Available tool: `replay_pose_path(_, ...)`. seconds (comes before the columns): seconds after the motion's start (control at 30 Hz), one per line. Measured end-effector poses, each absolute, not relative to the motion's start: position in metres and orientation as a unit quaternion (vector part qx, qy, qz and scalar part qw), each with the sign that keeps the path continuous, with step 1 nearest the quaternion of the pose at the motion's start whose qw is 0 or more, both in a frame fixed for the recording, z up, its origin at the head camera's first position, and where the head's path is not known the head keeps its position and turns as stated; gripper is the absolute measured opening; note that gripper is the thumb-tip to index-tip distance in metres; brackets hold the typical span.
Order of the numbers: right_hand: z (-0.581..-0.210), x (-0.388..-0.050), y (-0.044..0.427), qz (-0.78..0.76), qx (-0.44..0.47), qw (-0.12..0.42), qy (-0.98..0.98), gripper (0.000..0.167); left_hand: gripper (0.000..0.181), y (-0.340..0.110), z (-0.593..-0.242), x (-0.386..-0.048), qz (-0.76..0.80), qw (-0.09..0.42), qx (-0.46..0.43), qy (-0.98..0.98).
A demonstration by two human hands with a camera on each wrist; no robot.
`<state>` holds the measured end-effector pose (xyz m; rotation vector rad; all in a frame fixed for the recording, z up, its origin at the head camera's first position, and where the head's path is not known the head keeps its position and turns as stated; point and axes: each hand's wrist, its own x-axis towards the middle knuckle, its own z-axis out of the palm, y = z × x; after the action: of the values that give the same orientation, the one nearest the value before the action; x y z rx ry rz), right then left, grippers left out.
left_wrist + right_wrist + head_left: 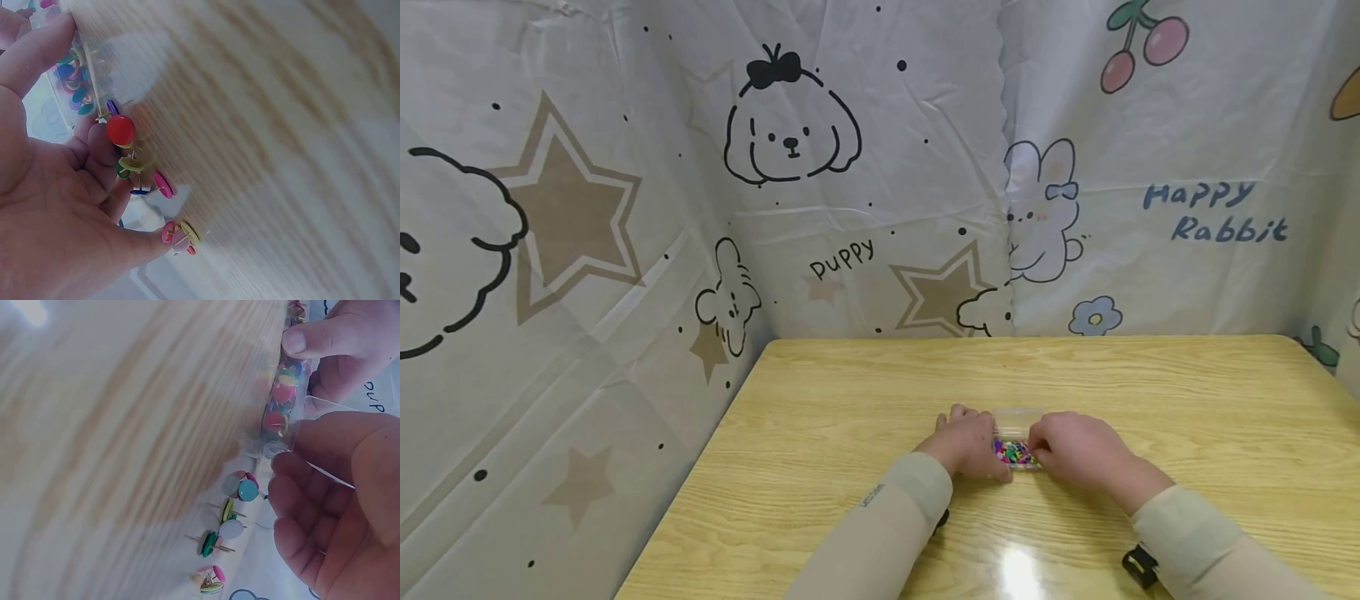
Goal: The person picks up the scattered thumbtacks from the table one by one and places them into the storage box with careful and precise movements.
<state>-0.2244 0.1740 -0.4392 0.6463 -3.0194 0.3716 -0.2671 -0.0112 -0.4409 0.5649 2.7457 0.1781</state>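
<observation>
A small clear plastic box (1018,465) of colourful thumbtacks (1015,452) stands on the table with its transparent lid (1018,417) raised at the back. My left hand (970,443) grips the box's left end, thumb at the front; the left wrist view shows the same hand (56,187) beside the box (72,87). At the other end, my right hand (1078,448) has curled fingers, and its thumb and forefinger pinch the box corner. In the right wrist view that hand (350,494) is close to loose thumbtacks (209,544). More loose thumbtacks (162,185) lie by the left fingers.
The wooden table (850,375) extends around both hands. Printed white cloth (880,183) hangs behind the table and along its left side. A black strap piece (1141,568) shows under the right sleeve.
</observation>
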Motion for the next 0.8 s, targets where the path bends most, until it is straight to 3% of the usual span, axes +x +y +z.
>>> replay_pose_path(0.8,-0.426,-0.221,0.195,0.164,0.174,-0.014,-0.971,0.008,0.07,-0.011,-0.438,-0.264,0.066,0.166,0.193,0.965)
